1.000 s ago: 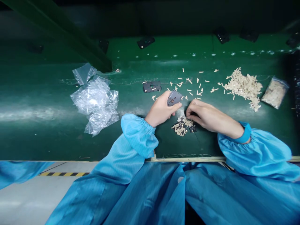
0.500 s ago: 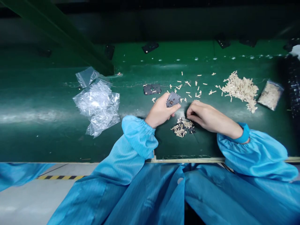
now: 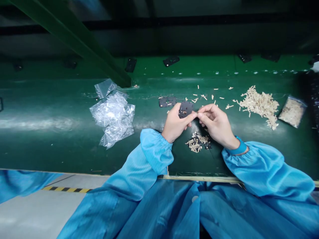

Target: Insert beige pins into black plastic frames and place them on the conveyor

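My left hand (image 3: 175,124) is closed on a small dark flat plate (image 3: 185,109), held just above the green belt (image 3: 62,132). My right hand (image 3: 216,123) is raised beside it with thumb and forefinger pinched together at the plate's right edge; what they pinch is too small to make out. Below both hands lies a small heap of beige and dark bits (image 3: 197,142). A second dark plate (image 3: 166,101) lies flat on the belt just left of the held one.
Crumpled clear plastic bags (image 3: 113,114) lie to the left. A large pile of beige strips (image 3: 260,104) and a filled small bag (image 3: 292,112) sit at the right, with loose strips between. More dark parts lie along the far edge. A green beam (image 3: 74,39) crosses above.
My right hand has lifted from the small heap and moved up to the plate in my left hand. The view has shifted, so everything sits lower and a little more to the right in the picture.
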The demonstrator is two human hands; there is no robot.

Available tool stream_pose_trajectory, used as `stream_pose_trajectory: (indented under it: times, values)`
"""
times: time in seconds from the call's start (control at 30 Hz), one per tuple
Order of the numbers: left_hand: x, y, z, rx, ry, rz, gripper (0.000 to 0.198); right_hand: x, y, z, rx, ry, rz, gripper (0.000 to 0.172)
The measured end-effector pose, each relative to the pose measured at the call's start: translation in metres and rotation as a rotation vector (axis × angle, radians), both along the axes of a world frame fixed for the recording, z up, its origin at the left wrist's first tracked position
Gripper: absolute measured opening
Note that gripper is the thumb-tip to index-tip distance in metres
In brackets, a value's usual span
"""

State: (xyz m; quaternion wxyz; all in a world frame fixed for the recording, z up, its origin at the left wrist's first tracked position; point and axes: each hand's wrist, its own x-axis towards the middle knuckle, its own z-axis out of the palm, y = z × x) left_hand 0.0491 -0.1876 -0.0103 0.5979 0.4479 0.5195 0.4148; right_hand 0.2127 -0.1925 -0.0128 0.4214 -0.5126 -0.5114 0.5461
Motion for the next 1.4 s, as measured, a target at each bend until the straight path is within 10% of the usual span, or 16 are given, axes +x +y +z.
stream_pose_trajectory:
  times: [0.43, 0.9, 1.4]
  values:
    - [-0.009, 0.002, -0.005, 0.244, 0.359, -0.117, 0.019, 0.028, 0.004, 0.005, 0.029, -0.205, 0.259, 0.014]
    - [-0.003, -0.006, -0.006, 0.283, 0.449, -0.016, 0.018, 0.009, -0.003, -0.001, -0.009, -0.065, -0.01, 0.014]
    - [-0.007, -0.001, -0.008, 0.299, 0.472, -0.033, 0.018, 0.012, -0.002, 0.0, -0.002, -0.072, 0.039, 0.007]
